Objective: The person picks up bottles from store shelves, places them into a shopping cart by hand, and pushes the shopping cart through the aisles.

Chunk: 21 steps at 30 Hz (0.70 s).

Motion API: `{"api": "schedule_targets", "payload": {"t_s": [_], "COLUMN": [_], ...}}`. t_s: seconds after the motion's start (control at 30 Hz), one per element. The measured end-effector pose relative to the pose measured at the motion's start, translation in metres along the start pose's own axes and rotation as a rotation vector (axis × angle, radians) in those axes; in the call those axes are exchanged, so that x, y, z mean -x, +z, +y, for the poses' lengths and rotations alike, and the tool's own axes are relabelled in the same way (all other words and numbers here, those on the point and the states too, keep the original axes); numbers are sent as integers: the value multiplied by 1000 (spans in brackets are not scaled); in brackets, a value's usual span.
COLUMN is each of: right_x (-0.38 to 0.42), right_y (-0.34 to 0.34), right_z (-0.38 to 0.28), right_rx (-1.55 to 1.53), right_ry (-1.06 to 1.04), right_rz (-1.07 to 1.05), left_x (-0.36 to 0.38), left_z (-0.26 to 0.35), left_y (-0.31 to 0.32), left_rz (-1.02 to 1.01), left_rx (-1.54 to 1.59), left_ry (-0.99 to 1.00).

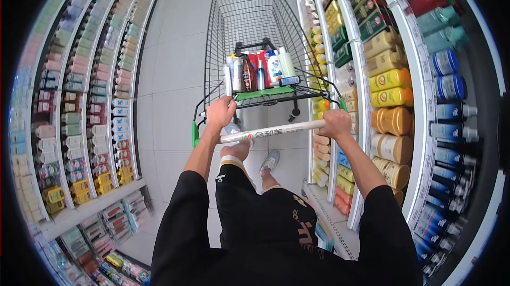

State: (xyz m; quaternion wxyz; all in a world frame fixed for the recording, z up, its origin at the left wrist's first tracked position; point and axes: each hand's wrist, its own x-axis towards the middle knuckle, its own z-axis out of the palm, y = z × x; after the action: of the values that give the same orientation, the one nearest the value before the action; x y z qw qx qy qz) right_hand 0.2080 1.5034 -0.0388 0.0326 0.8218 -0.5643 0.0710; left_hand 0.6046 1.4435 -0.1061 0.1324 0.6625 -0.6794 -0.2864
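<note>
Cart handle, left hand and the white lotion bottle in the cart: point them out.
cart handle (281,129), head view, bare middle of the bar
left hand (220,112), head view, knuckles
white lotion bottle (274,68), head view, label

Shelves of yellow bottles are standing right of the grey floor; pink packages are lining its left.

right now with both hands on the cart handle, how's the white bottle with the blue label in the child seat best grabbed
Probably by its upper body, coming down from above. The white bottle stands upright in the cart's child seat, packed close between other bottles, so its sides are mostly blocked while its top is free. The right hand looks nearer than the left hand; both are closed on the cart handle.
</note>
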Motion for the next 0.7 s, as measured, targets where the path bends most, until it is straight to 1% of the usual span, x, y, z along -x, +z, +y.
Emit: {"api": "schedule_targets", "payload": {"t_s": [0.1, 0.13, 0.23, 0.3, 0.43, 0.53, 0.63, 0.7], "right_x": [1, 1, 5, 5, 10, 11, 13, 18], "right_y": [-1, -1, 3, 7, 10, 9, 9, 8], "right_z": [0, -1, -4, -4, -8, -16, -23, -27], "right_rx": [19, 17, 38, 48, 35, 8, 16, -29], "right_ry": [-7, -4, 12, 25, 44, 77, 106, 128], "right_rz": [-20, -55, -18, -10, -7, -28, 11, -39], "left_x": [-2, -2, 0, -1, -8, -14, -18, -19], "left_z": [4, 4, 6, 4, 2, -2, -7, -9], "left_y": [-3, -5, -5, -5, -6, -10, -10, -10], "left_rz": [-16, -24, -50, -1, -35, -35, -29, -40], "left_rx": [-14, -11, -8, 43, 10, 15, 22, 17], "left_ry": [-22, -16, -16, -7, 2, 42, 84, 109]}}
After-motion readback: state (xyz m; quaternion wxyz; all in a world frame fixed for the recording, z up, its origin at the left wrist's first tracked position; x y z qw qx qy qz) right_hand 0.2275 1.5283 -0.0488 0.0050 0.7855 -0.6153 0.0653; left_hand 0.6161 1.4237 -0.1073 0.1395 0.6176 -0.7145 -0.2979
